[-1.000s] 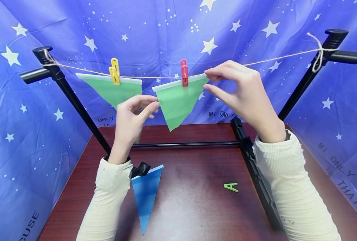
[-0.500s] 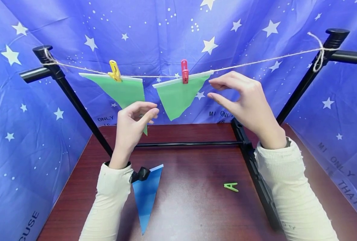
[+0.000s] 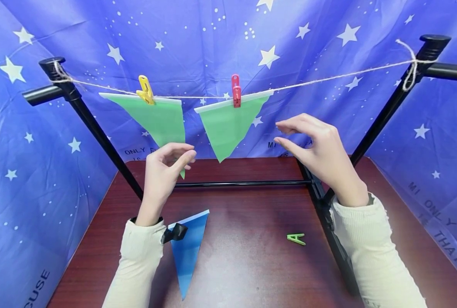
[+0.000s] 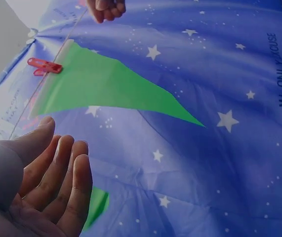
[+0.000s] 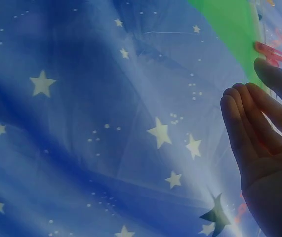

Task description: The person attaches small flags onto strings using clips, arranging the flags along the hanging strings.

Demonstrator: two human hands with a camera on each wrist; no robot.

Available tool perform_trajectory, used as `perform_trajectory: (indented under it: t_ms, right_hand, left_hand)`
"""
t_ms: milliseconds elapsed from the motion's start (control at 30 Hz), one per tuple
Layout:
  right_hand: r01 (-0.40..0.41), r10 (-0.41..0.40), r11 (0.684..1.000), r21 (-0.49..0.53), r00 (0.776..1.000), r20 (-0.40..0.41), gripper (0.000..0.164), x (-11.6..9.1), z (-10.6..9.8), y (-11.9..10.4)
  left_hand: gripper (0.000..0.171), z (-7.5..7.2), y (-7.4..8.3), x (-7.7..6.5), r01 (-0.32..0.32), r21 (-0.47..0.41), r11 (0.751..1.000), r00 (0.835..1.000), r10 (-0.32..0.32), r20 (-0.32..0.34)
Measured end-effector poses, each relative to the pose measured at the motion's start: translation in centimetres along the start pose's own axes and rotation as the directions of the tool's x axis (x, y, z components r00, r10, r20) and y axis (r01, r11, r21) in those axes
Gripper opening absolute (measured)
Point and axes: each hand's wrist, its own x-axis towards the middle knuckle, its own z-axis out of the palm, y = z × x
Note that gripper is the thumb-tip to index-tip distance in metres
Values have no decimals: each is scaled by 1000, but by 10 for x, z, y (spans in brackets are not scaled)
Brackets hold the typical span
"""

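Two green paper pennants hang from a string [image 3: 328,78]. A yellow clothespin [image 3: 146,90] clips the left pennant [image 3: 157,119], and a red clothespin [image 3: 236,90] clips the right pennant [image 3: 230,124]. My left hand [image 3: 164,175], fingers loosely bent and holding nothing, overlaps the left pennant's lower part in the head view. To the right of the right pennant and below the string, my right hand [image 3: 319,154] is in the air with thumb and fingers apart. Both wrist views show the red clothespin [image 4: 44,66] on its pennant, apart from the fingers.
The string is tied between two black posts, left [image 3: 93,124] and right [image 3: 390,107]. A black crossbar [image 3: 244,184] runs low between them. On the brown table [image 3: 251,265] lie a blue pennant [image 3: 190,252] and a green clothespin [image 3: 295,238]. A starry blue cloth [image 3: 197,38] hangs behind.
Both hands have let go of the right green pennant and moved down, the right hand also rightward, away from it. That pennant now hangs freely from its red clothespin.
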Motion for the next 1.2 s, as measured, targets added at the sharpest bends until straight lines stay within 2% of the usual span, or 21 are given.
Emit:
perform_trajectory:
  t_ms: [333, 667, 1200]
  right_hand:
    - [-79, 79, 997, -27, 996, 33, 28, -30, 2, 15]
    - [-139, 140, 990, -18, 989, 45, 29, -58, 9, 29]
    - [-206, 206, 979, -6, 977, 52, 28, -91, 18, 46]
  left_hand:
    - [16, -9, -21, -15, 69, -31, 997, 998, -69, -6]
    - [21, -15, -38, -30, 143, 12, 990, 990, -143, 17]
    - [25, -24, -62, -48, 208, 99, 973, 977, -211, 29]
